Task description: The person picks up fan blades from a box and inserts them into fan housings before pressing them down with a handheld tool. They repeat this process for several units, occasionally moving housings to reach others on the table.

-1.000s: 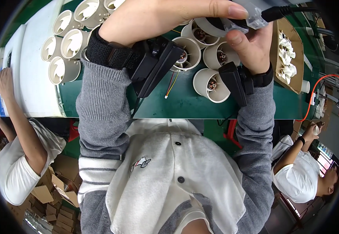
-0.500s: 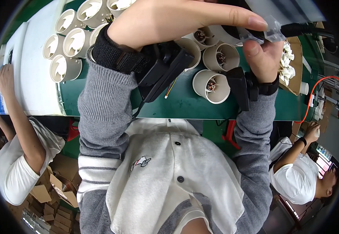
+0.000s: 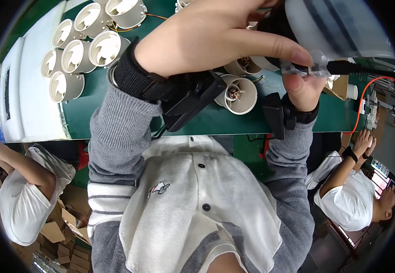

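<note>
My left hand (image 3: 227, 41) reaches across the upper middle with its thumb pressed on a clear plastic connector piece (image 3: 318, 64) at the end of a black cable (image 3: 352, 69). My right hand (image 3: 303, 91) comes up from below, thumb and fingers closed about the same piece. Its fingertips are partly hidden. Just above looms a translucent pale cover (image 3: 334, 27) with dark bands, very close and cut off by the rim. Below the hands, a white cylindrical housing (image 3: 240, 98) with a copper-wound motor core stands on the green table (image 3: 197, 123).
Several white housings with fan blades (image 3: 75, 55) stand at the left beside a white foam slab (image 3: 38, 104). A cardboard box (image 3: 338, 86) and an orange cable (image 3: 366, 98) lie to the right. Co-workers sit at the left (image 3: 24, 191) and right (image 3: 347, 198).
The table and housings have shifted up and left in view. More of the translucent cover shows. My hands keep their grip on the connector piece. The left co-worker's hands have come lower.
</note>
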A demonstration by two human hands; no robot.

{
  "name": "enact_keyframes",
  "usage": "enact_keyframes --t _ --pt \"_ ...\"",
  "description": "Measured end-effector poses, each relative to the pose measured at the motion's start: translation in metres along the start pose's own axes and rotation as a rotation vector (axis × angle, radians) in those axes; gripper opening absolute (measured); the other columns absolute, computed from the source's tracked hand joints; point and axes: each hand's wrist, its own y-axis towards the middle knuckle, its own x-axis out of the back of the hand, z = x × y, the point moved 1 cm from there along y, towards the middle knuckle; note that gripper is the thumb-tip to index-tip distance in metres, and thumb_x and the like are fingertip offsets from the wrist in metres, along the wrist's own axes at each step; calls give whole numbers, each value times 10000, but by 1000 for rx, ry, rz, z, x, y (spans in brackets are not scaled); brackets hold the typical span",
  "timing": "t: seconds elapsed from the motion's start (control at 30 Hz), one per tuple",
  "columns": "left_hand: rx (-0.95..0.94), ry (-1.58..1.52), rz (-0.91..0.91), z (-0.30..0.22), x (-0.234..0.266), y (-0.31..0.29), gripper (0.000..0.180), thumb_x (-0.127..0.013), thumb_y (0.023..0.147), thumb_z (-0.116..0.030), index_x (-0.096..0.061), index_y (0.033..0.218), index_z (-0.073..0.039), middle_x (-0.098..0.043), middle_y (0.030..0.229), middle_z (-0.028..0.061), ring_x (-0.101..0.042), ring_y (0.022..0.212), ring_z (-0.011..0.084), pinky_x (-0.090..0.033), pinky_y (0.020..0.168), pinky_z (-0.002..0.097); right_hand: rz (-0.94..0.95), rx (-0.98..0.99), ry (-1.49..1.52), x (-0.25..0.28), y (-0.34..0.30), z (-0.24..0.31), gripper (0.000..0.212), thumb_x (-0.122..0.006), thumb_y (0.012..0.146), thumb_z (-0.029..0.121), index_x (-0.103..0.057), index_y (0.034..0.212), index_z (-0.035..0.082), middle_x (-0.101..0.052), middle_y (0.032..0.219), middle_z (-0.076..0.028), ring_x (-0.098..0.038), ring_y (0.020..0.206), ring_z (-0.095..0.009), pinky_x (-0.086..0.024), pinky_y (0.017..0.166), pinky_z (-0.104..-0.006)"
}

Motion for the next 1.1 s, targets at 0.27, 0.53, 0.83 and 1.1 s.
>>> enact_keyframes --t 0.27,0.53,0.83,1.1 --pt "78 -143 -26 10 3 1 714 -654 852 -69 -225 1422 -30 -488 1265 106 -501 1124 181 -416 930 314 -1 -25 -27 4 -10 -3 859 -790 603 591 -514 1124 -33 -583 995 -64 -560 878 -140 -445 773 -276" --pt "65 -190 -10 11 3 4 713 -652 857 -82 -219 1421 -23 -478 1281 118 -489 1150 191 -405 950 315 35 -25 -77 5 -8 -4 835 -769 626 603 -526 1110 -33 -585 983 -57 -556 876 -137 -439 766 -271" --pt "68 -212 -8 13 2 4 717 -646 861 -75 -205 1423 -18 -464 1297 125 -473 1172 194 -394 970 316 54 -31 -130 8 -9 -5 816 -751 649 610 -534 1103 -31 -585 985 -54 -554 884 -139 -435 769 -271" --pt "82 -205 -16 14 2 3 710 -640 862 -62 -205 1420 -15 -461 1297 123 -468 1172 186 -390 972 307 38 28 -11 -34 6 25 814 -757 659 590 -518 1132 -28 -581 1028 -70 -563 932 -168 -441 815 -297"
